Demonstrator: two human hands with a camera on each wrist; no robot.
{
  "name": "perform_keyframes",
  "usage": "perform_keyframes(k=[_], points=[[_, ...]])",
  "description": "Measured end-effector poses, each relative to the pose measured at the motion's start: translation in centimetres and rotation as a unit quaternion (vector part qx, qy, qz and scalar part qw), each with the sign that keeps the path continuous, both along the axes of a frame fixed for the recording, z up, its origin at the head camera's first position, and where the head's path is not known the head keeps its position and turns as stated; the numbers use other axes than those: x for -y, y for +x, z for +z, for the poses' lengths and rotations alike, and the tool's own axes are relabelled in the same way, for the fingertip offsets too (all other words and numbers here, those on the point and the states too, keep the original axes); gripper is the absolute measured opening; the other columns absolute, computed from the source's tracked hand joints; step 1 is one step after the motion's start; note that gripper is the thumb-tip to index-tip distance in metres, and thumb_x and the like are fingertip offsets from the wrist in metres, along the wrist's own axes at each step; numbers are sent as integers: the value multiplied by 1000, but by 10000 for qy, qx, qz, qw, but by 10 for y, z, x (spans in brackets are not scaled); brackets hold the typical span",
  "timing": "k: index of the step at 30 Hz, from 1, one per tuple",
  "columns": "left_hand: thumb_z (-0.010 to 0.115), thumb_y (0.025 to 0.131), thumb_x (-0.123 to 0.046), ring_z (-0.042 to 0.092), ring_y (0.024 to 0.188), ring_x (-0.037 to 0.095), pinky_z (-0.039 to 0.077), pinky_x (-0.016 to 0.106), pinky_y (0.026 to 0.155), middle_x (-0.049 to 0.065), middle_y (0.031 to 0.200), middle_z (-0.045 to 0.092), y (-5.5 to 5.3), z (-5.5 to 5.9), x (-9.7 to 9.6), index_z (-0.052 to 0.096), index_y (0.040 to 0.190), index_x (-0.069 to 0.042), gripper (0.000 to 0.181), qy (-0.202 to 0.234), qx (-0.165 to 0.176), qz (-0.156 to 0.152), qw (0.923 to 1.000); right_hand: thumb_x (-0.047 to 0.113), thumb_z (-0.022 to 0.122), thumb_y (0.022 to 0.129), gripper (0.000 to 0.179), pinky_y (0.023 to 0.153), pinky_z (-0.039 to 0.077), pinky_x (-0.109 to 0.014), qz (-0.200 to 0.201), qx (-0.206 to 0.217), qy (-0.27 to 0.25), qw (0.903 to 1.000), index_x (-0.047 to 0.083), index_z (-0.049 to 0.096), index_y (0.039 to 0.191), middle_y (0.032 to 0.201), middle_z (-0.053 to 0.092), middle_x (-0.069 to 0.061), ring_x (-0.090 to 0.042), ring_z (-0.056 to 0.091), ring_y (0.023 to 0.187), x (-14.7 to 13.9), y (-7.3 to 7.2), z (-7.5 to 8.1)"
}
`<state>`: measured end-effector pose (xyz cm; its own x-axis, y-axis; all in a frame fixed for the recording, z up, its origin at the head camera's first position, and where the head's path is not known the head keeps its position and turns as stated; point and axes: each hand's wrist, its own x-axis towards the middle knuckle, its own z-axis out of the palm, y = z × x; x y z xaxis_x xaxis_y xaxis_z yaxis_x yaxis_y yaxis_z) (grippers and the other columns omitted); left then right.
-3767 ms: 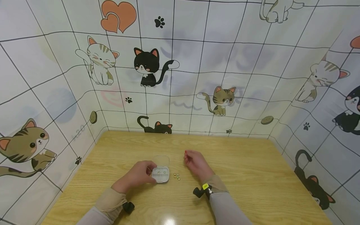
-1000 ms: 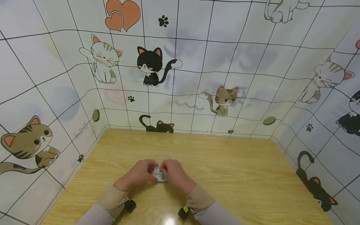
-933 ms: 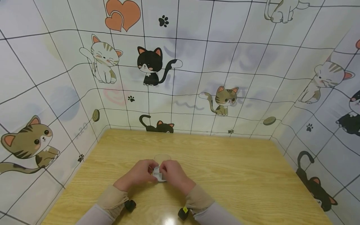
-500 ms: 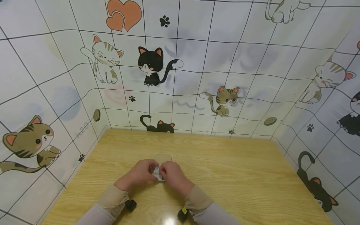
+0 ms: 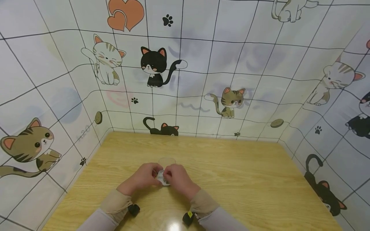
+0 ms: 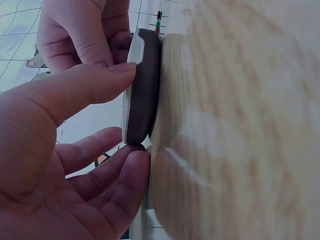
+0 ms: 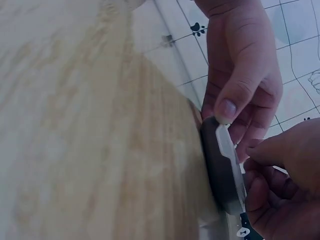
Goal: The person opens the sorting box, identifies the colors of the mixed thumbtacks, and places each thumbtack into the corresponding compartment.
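Note:
A small white pill box [image 5: 160, 176] with compartments stands on the table, its clear lid [image 5: 167, 159] folded back behind it. The left hand [image 5: 144, 175] grips the box's left side. In the left wrist view its thumb lies on the pale rim of the box [image 6: 144, 87] and other fingers are low against its end; the side looks dark there. The right hand [image 5: 180, 180] is over the right part of the box, its thumb and fingers [image 7: 260, 192] brought together close to the open face. I cannot tell whether something small is between those fingertips.
The wood-grain table [image 5: 231, 173] reaches back to a cloth wall [image 5: 196, 61] printed with cats and grid lines, which closes in the sides too. Black wrist cameras [image 5: 188, 218] sit under both wrists. Light glares off the table's front [image 5: 174, 226].
The right hand has come left from beside the box to over it. The small round beads seen earlier on the table are now out of sight. Little has moved in the last second.

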<state>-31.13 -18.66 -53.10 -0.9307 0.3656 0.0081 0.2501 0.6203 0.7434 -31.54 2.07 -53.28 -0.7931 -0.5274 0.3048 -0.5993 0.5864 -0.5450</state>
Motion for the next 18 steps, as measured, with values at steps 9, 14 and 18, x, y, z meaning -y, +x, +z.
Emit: perform_keyframes(k=[9,14,18], points=[[94,72,-14,59,86,16,49,27,74,1,92,66,-1,-3,1,75,112,-11,44,31,-58,-25,10000,8,72,100,9,77,53,-21,81,1095,-114,9939,10,80,96,93,75,5,-1,60,83,-18,-12,12],[95,71,-14,59,86,16,49,28,74,0,92,66,-2,-4,0,75,111,-11,45,-10,-67,12,10000,9,73,100,8,73,53,-24,113,1382,-81,9903,10,80,97,91,74,5,-4,60,79,-34,-21,24],[95,70,-13,59,86,16,49,28,75,0,93,67,-2,-4,-1,75,112,-10,46,-6,-9,67,10000,10,74,99,8,75,53,-25,78,1421,-32,9898,14,79,94,89,72,6,-6,60,80,-47,-29,28]])
